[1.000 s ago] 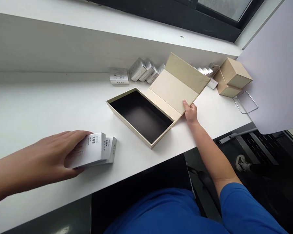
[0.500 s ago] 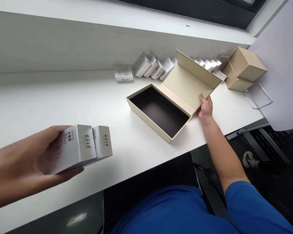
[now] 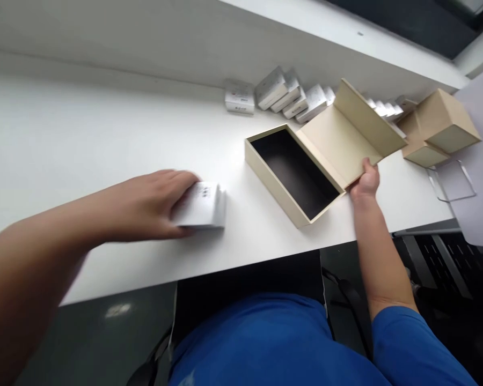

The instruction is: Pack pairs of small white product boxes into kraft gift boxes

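My left hand (image 3: 156, 206) is closed around two small white cartons (image 3: 199, 206), held together low over the white table, left of the large box. Motion blurs their printing. My right hand (image 3: 366, 181) grips the edge of the lid (image 3: 342, 142) of a cream gift box (image 3: 273, 185), thumb on the inner face. The lid is folded back and the box stands open, its black inside (image 3: 295, 174) showing nothing in it. Part of my right fingers is hidden under the lid.
Along the wall a row of small white cartons (image 3: 273, 91) leans, partly behind the lid. Tan boxes (image 3: 446, 120) are stacked at the right, beside a bent metal wire stand (image 3: 453, 185). The table (image 3: 84, 123) ends just before my body.
My left hand has carried the two cartons rightward, closer to the box and down toward the table. My right hand still holds the lid. The whole view has shifted and tilted.
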`<state>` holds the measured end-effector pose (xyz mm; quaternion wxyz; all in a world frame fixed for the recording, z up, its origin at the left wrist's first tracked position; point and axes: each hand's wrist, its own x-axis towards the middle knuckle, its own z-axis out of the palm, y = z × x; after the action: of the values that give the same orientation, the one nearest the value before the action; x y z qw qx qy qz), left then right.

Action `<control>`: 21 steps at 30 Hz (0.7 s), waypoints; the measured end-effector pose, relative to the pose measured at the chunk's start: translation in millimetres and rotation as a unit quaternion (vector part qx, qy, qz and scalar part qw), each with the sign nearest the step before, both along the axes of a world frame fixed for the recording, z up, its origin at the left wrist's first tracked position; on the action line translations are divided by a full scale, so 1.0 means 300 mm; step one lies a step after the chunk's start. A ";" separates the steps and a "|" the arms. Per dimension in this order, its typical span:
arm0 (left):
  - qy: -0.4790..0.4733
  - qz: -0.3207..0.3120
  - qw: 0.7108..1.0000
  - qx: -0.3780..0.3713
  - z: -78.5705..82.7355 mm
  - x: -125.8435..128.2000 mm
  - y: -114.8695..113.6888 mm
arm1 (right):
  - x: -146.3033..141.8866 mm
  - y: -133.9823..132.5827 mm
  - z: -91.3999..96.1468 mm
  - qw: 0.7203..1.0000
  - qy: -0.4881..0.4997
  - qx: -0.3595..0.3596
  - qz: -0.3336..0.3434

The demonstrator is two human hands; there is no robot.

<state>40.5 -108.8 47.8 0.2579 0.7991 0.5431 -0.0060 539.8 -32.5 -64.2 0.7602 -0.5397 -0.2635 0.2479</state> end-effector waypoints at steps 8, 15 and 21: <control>0.055 -0.051 0.997 -0.024 0.018 0.069 0.030 | -0.049 -0.048 0.066 1.000 0.008 0.006 0.007; 0.010 -0.016 0.999 0.033 0.122 -0.002 0.021 | -0.059 -0.073 0.083 0.999 0.015 0.001 0.043; -0.033 0.089 0.989 0.117 0.161 -0.080 0.010 | -0.045 -0.067 0.075 0.999 0.007 -0.003 0.050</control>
<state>16.6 -105.7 96.1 0.1803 0.7720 0.6000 0.1071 526.3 -52.4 -41.8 0.7467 -0.5266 -0.2839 0.2906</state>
